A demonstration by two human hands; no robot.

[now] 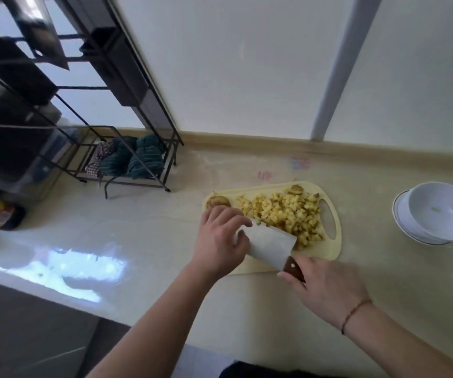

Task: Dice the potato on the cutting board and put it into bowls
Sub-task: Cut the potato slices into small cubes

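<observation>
1. Head view: a pale yellow cutting board (331, 249) lies on the beige table (165, 219), its handle hole toward the right.
2. A heap of diced potato (282, 214) covers the middle and right of the board; an uncut potato end (218, 201) sits at the board's far left corner, and another skin-on piece (294, 190) lies at the far edge.
3. The right hand (326, 290) is wrapped round the brown wooden handle of a cleaver (270, 245); its grip is closed on that handle. A thin cord bracelet (355, 313) circles the right wrist.
4. The cleaver's broad blade lies tilted over the near left part of the board, its far edge touching the heap of dice.
5. The left hand (220, 241) rests at the blade's left end, its curled fingers on the blade; whether it pinches the blade or only touches it, I cannot tell.
6. Two stacked white bowls (435, 214) stand on the table well to the right of the board; a few pale bits lie in the upper one.
7. A black wire rack (127, 148) stands at the far left, with dark green striped cloth (135, 156) on its lowest shelf.
</observation>
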